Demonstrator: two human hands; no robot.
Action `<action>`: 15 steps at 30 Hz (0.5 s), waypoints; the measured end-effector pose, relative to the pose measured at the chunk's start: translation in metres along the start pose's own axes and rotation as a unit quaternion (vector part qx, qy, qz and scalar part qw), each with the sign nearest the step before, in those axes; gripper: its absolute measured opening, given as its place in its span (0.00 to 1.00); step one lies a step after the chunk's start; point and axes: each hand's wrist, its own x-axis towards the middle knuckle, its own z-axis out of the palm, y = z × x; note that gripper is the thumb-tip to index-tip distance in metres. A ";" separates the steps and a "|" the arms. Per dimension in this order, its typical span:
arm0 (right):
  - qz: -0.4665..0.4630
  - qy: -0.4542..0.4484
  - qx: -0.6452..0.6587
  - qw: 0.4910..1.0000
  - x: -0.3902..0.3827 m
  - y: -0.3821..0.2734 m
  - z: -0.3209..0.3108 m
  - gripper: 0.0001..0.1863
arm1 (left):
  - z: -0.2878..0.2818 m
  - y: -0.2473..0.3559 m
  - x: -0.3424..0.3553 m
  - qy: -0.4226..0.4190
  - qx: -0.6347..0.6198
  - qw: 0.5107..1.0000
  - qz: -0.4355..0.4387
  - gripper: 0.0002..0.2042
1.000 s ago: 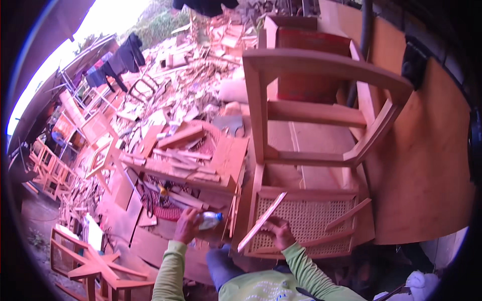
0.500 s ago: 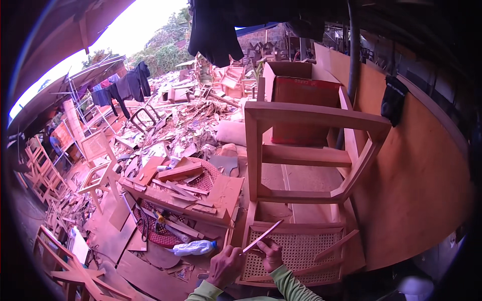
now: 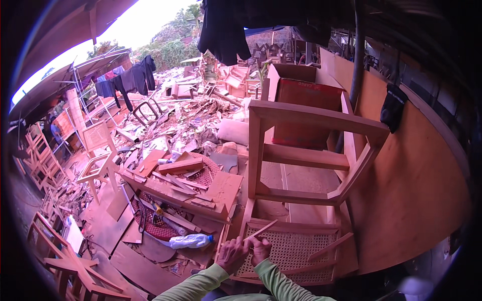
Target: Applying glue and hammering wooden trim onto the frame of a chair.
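My left hand (image 3: 232, 255) and my right hand (image 3: 261, 251) meet low in the middle, fingers closed at the near end of a thin wooden strip (image 3: 266, 228). The strip slants up and to the right from them; its lower part is hidden by my fingers. Below and beyond it lies a woven cane panel (image 3: 286, 255) set in the wooden frame of an upturned chair (image 3: 314, 194). A loose curved wooden slat (image 3: 330, 247) rests across the panel's right side, with another strip along its near edge.
Left of my hands lie a crumpled plastic bottle (image 3: 192, 241) with a blue cap, a hammer (image 3: 159, 208) and wood offcuts (image 3: 181, 168). Behind the chair stands a cardboard box (image 3: 306, 110). A plywood sheet (image 3: 411, 190) bounds the right; chair frames (image 3: 75, 266) stand lower left.
My hands have come together, and less of the strip shows beyond my fingers. My right hand has shifted left. The view has turned slightly.
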 end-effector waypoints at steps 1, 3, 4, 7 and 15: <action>-0.013 -0.005 -0.019 1.000 0.004 0.005 0.000 0.08 | 0.002 -0.002 0.001 0.001 0.028 1.000 0.005 0.09; -0.023 0.030 -0.027 0.999 0.003 0.004 0.013 0.09 | 0.005 -0.006 0.005 0.013 0.032 0.999 -0.008 0.08; -0.020 0.038 -0.015 0.999 0.006 0.005 0.014 0.08 | 0.005 -0.007 0.006 0.024 0.035 0.999 -0.020 0.07; -0.010 0.059 -0.001 0.998 0.019 0.019 0.013 0.09 | -0.003 -0.012 0.015 0.051 0.047 0.997 -0.018 0.06; 0.028 0.075 0.000 0.997 0.030 0.023 0.010 0.10 | 0.014 -0.007 0.015 0.037 0.115 0.993 -0.003 0.05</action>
